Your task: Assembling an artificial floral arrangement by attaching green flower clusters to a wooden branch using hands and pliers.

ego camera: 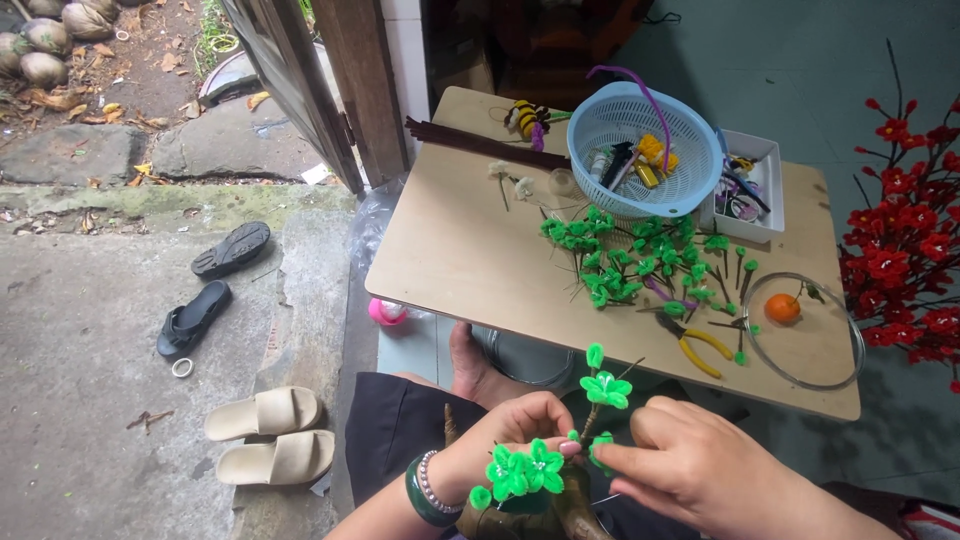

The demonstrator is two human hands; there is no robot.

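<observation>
While both pinch: left hand (500,432) grips brown stem with green pipe-cleaner flowers (524,468); right hand (700,465) nips a green bud (598,450).
Risk: twisting hard could snap the flower (606,389) off.

We see fuzzy green pipe-cleaner flowers (527,468) on a rough brown stem (570,500). The tabletop (460,250) is smooth, matt, pale wood-look board. The blue basket (645,150) is perforated plastic, slightly glossy. The pliers (693,345) have dull metal jaws and yellow rubbery grips. The bangle (420,495) is glossy dark green, the beads (432,480) pearly.
</observation>
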